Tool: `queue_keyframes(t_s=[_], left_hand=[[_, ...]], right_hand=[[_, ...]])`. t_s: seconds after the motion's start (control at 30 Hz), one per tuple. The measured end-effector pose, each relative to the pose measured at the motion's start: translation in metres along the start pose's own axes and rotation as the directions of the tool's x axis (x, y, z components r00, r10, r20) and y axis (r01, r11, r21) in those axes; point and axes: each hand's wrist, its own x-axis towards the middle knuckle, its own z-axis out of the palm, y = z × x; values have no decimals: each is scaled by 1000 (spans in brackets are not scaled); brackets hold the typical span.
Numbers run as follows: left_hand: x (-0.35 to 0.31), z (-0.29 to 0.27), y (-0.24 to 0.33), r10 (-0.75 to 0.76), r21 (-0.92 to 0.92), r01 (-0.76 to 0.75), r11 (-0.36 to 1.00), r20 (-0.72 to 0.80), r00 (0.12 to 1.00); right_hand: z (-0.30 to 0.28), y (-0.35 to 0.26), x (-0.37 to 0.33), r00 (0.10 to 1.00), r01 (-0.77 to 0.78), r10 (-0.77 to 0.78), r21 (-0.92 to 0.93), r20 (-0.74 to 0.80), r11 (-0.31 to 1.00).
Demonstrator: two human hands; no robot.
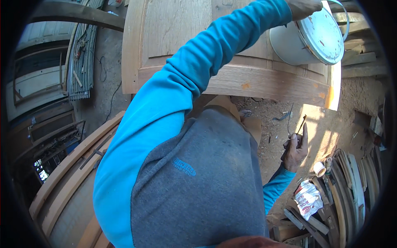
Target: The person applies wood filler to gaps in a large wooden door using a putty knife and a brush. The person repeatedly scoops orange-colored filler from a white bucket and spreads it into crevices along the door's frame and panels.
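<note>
Left hand (303, 7) grips the rim of the white bucket (308, 39) tilted on the wooden door panel (173, 29), while the right hand (295, 149) pinches a thin brush (300, 125) lower down, so loading the brush probably needs the bucket steadied.

Bucket (308, 39) on the door panel (231, 78), crumpled packet (308, 198) lower right

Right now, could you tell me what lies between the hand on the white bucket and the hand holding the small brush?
In the head view, the lower edge of the wooden door panel and sawdust-strewn ground lie between the left hand on the white bucket and the right hand.
</note>
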Motion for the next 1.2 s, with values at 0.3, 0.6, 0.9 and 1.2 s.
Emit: queue_keyframes(t_s=[0.3, 0.6, 0.9, 1.2], left_hand=[[-40, -81, 4, 76, -314, -132, 940, -183, 980], [-84, -204, -17, 330, 95, -326, 941, -488, 808], [-96, -282, -49, 402, 434, -196, 879, -455, 794], [-294, -131, -139, -37, 661, -286, 694, 429, 903]], right_hand=[[22, 24, -90, 994, -64, 64, 2, -84, 998], [65, 28, -180, 987, -152, 151, -18, -47, 988], [95, 18, -215, 987, -163, 161, -109, -26, 981], [163, -43, -251, 939, -238, 202, -100, -278, 966]])
